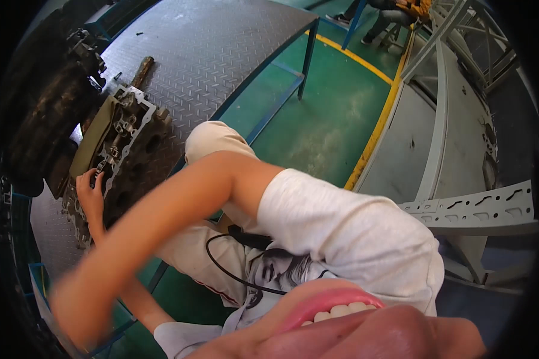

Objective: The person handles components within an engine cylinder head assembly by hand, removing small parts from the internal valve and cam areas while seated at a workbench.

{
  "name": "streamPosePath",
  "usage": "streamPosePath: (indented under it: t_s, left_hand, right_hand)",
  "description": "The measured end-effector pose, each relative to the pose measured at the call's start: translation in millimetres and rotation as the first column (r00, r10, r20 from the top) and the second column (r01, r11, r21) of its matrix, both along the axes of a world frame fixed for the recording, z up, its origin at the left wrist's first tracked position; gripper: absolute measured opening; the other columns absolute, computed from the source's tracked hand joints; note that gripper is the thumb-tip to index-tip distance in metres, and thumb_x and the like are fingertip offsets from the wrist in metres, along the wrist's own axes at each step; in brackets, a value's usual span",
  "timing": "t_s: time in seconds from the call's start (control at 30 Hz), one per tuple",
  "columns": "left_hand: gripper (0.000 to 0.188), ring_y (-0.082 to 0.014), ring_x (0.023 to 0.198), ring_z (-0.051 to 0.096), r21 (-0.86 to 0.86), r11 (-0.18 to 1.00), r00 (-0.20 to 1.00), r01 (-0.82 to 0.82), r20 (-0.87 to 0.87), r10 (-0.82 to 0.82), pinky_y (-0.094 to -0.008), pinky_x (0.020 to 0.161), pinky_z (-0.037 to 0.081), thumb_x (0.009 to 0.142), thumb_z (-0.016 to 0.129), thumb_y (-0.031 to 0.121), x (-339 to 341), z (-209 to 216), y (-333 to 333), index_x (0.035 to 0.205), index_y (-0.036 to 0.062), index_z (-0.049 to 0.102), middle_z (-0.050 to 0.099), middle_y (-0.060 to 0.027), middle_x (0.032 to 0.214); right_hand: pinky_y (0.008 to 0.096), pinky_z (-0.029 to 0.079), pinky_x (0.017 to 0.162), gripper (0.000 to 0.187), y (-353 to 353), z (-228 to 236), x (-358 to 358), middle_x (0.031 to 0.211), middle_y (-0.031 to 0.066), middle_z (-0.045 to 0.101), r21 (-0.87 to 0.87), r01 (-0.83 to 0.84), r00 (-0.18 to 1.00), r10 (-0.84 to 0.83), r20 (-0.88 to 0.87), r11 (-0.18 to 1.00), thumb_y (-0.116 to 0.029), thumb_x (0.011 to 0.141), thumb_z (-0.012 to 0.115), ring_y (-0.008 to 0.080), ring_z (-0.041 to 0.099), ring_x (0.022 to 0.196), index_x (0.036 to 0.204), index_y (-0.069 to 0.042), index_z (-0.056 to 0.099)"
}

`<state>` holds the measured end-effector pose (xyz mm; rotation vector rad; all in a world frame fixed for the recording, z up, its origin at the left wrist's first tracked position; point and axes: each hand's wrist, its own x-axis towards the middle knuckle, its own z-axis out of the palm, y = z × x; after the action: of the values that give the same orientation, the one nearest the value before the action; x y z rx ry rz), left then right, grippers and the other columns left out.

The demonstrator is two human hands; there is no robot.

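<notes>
A metal cylinder head with a shaft and valve parts along its open top lies on the tread-plate table at the left. My left hand is at its near end, fingers bent and closed over the parts inside; whatever they pinch is too small to make out. My right arm crosses in front of my body, bent at the elbow. Its hand is at the lower left, apart from the cylinder head and smeared by motion, so its fingers cannot be read. A long olive-coloured strip runs along the head's left side.
The tread-plate table has a blue frame. A rusty bar lies beyond the cylinder head, and large dark machinery stands at far left. A grey metal frame stands at right. Another person sits at the back.
</notes>
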<state>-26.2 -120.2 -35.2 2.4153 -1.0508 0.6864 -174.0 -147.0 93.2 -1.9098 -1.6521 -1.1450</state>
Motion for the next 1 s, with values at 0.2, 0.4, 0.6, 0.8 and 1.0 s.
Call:
streamPosePath:
  t_s: [0.2,0.4,0.6,0.8,1.0]
  left_hand:
    - [0.021,-0.0364,0.086,0.052,0.055,0.998,1.0,0.017,0.019,-0.018,-0.041,0.075,0.041,0.08,0.063,0.008,13,-6,11,0.099,0.001,0.058,0.054,-0.0165,0.088]
    - [0.017,-0.0347,0.087,0.052,0.024,0.998,0.998,-0.062,0.032,0.061,-0.0396,0.077,0.041,0.08,0.062,0.008,-7,6,19,0.096,0.0012,0.06,0.055,-0.0152,0.088]
    - [0.018,-0.0363,0.088,0.052,0.029,0.999,0.993,-0.037,0.112,0.034,-0.0414,0.076,0.042,0.077,0.061,0.006,-6,11,13,0.094,0.0008,0.06,0.056,-0.0157,0.089]
    - [0.018,-0.0346,0.085,0.054,0.015,0.997,0.983,-0.075,0.171,0.072,-0.0402,0.074,0.043,0.073,0.066,0.006,-11,12,9,0.09,0.0021,0.061,0.057,-0.0146,0.085]
    - [0.017,-0.0342,0.085,0.054,-0.053,0.998,0.993,-0.041,0.113,0.047,-0.0402,0.075,0.043,0.074,0.066,0.007,-13,12,11,0.089,0.0023,0.061,0.056,-0.0144,0.085]
  right_hand:
    - [0.0455,0.047,0.068,0.014,-161,-90,100,0.075,0.0132,0.062,0.119,0.473,0.789,-0.36,-0.497,0.873,-0.019,0.068,0.062,0.0332,0.059,0.079,0.071,-0.005,0.064]
    - [0.0433,0.048,0.063,0.01,-145,-124,136,0.07,0.0116,0.063,0.005,0.502,0.678,-0.389,-0.624,0.865,-0.019,0.069,0.061,0.0316,0.062,0.071,0.069,-0.01,0.064]
    - [0.0389,0.049,0.064,0.018,-131,-129,153,0.075,0.0092,0.066,-0.159,0.344,0.717,-0.368,-0.592,0.925,-0.024,0.063,0.064,0.0293,0.063,0.074,0.077,-0.013,0.069]
    - [0.0405,0.05,0.066,0.016,-131,-109,144,0.074,0.0089,0.066,-0.329,0.413,0.644,-0.528,-0.554,0.849,-0.023,0.066,0.063,0.0295,0.064,0.073,0.076,-0.014,0.07]
    - [0.0419,0.05,0.064,0.012,-133,-118,138,0.07,0.01,0.065,-0.195,0.468,0.64,-0.482,-0.598,0.862,-0.02,0.064,0.062,0.0314,0.063,0.069,0.071,-0.013,0.069]
